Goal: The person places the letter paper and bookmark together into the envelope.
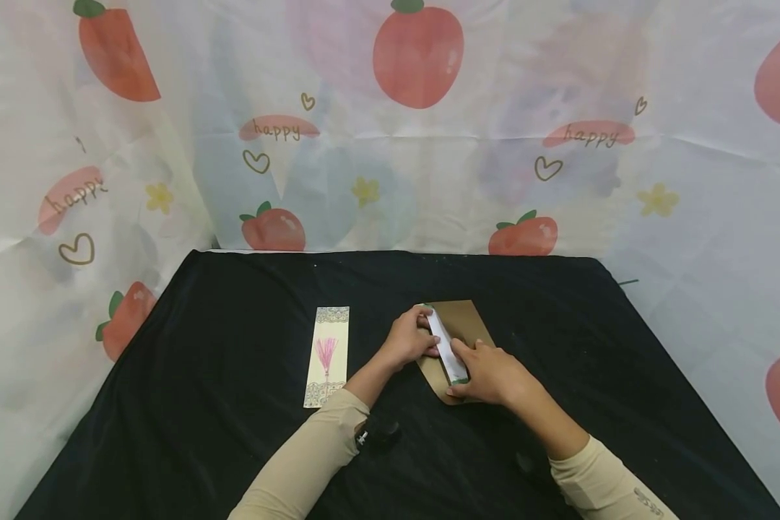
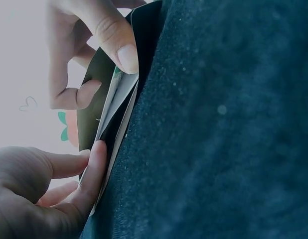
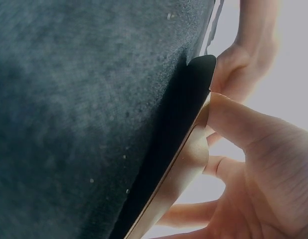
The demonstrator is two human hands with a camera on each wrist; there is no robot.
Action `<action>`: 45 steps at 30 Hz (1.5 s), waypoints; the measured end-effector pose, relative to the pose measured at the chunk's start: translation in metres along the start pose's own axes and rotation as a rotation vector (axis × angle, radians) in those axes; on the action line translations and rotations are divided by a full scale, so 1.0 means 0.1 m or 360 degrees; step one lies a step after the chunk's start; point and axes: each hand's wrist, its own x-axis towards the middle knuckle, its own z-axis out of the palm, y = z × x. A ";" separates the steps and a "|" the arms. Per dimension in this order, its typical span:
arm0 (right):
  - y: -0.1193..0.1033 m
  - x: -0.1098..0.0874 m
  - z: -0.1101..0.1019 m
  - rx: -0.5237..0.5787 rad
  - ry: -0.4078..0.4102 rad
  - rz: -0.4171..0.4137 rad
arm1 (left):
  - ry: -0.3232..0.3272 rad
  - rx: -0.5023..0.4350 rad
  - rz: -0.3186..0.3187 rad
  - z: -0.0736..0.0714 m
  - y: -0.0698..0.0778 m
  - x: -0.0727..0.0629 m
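A brown kraft envelope (image 1: 458, 315) lies slanted on the black cloth, a folded white paper (image 1: 451, 359) with green at its ends across it. The left hand (image 1: 408, 338) pinches the paper's left edge between thumb and fingers. At the near end, the right hand (image 1: 494, 372) grips the paper, thumb low by the envelope's edge. In the left wrist view the white paper (image 2: 121, 92) stands between the envelope's brown layers (image 2: 94, 89), the right thumb pressing at its top. The right wrist view shows the right thumb (image 3: 238, 117) at the envelope's raised edge (image 3: 181, 174).
Left of the hands lies a cream card strip (image 1: 338, 325) with patterned ends and a pink tassel (image 1: 326, 350). Black cloth (image 1: 247, 339) covers the table. A white curtain (image 1: 338, 159) printed with fruit hangs behind and at the sides.
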 end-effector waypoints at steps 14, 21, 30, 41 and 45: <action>0.00 0.01 0.00 -0.0004 0.0004 -0.0002 | -0.0020 0.0080 0.0041 0.01 -0.01 0.07; -0.02 0.00 0.00 -0.0008 0.0015 -0.0001 | -0.0013 0.0065 0.0058 0.02 -0.01 0.08; -0.02 0.01 -0.01 -0.0027 -0.0002 0.0015 | -0.0033 0.0155 0.0080 0.04 -0.01 0.13; -0.02 0.01 0.00 -0.0023 -0.0014 0.0021 | -0.0032 0.0287 0.0094 0.04 -0.01 0.15; -0.03 0.01 0.00 -0.0025 -0.0015 0.0019 | -0.0035 0.0277 0.0105 0.03 -0.02 0.16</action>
